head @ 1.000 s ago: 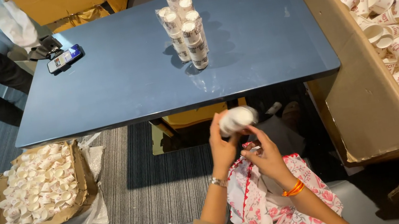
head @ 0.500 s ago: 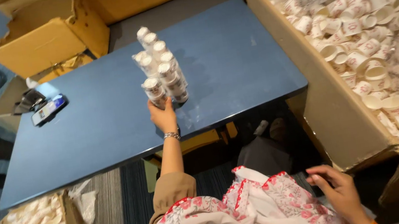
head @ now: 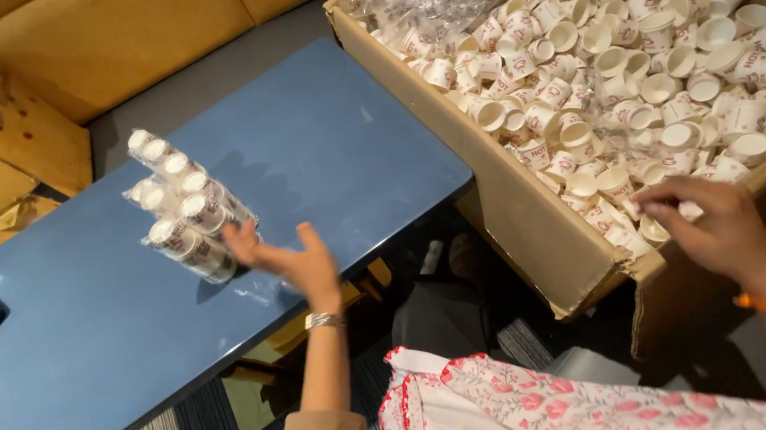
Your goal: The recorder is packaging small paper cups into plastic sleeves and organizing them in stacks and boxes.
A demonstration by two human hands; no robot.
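Cups [head: 657, 88], small paper ones with red print, are lying loose in the big cardboard box [head: 516, 225] at your right, and your right hand [head: 713, 221] is hovering over the near corner of that heap with its grip half curled and holding nothing. Reach for cups lying mouth up and nest them squarely, since tilted ones are likely to jam. Your left hand [head: 293, 259] is hanging above the blue bench [head: 98, 338], fingers spread apart and empty, just beside the wrapped stacks of cups [head: 186, 214] lying side by side there. Those stacks are sitting just left of that open grip, apparently not touching it; the loose cups are sitting right under your right fingertips.
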